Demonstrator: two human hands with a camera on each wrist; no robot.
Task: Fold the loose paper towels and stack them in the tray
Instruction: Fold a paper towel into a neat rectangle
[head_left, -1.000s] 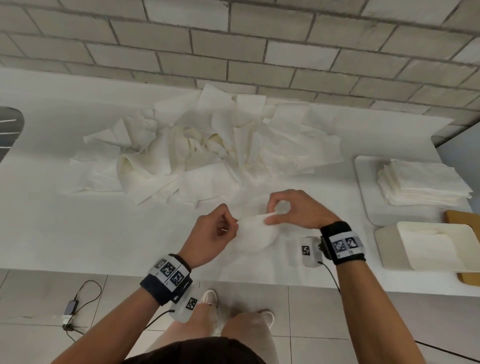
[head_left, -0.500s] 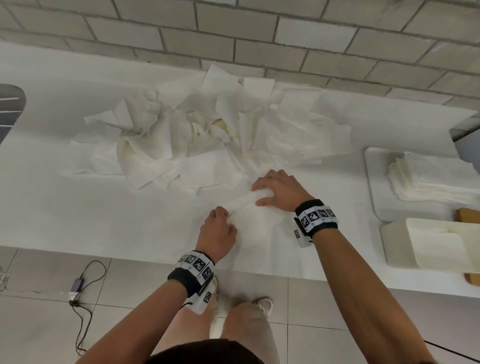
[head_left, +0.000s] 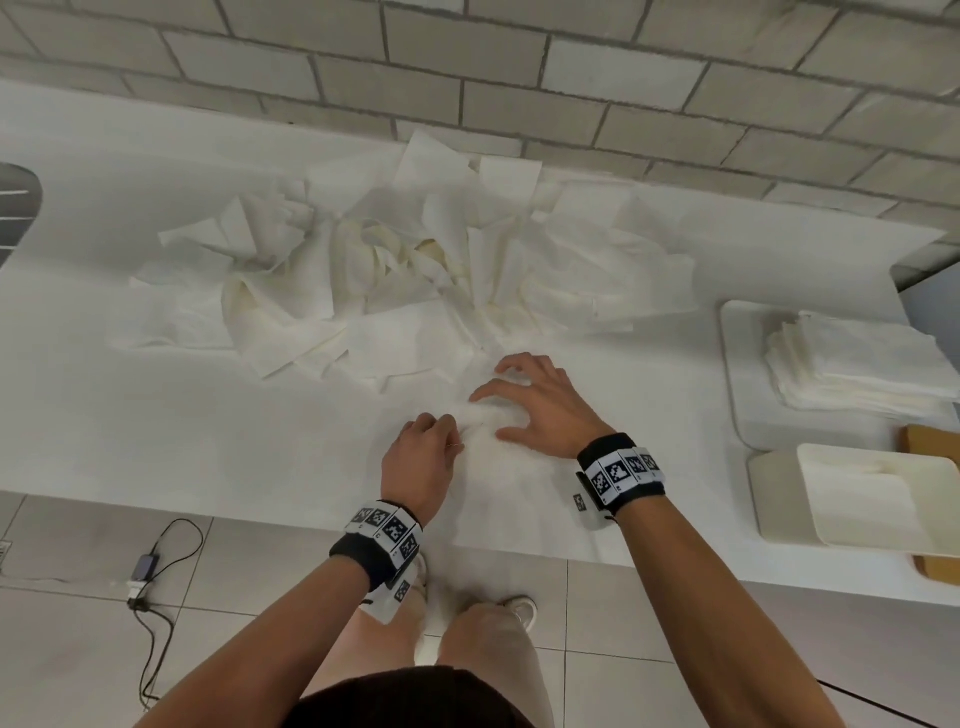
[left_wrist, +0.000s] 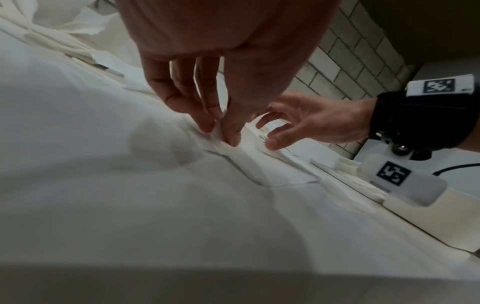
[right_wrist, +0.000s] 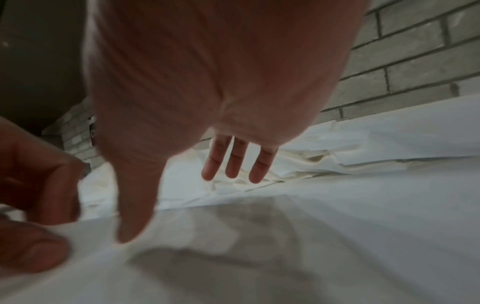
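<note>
One loose paper towel (head_left: 498, 467) lies flat on the white table near the front edge, white on white. My left hand (head_left: 451, 432) pinches its left edge between thumb and fingertips (left_wrist: 207, 125). My right hand (head_left: 491, 411) is spread over the towel, and its thumb (left_wrist: 274, 144) and fingertips touch the sheet. In the right wrist view the right hand's fingers (right_wrist: 231, 164) are straight and hold nothing. The heap of loose paper towels (head_left: 415, 275) lies behind the hands. At the right, a stack of folded towels (head_left: 857, 364) sits in the white tray (head_left: 737, 364).
A second white tray (head_left: 883, 499) stands on a wooden board (head_left: 930, 441) at the front right. A brick wall (head_left: 519, 78) runs along the back of the table. A cable with an adapter (head_left: 148, 564) lies on the tiled floor at the left.
Both hands brought the towel down from a raised two-handed pinch onto the table. My right hand let go of its pinch and spread out on the sheet; my left hand keeps pinching.
</note>
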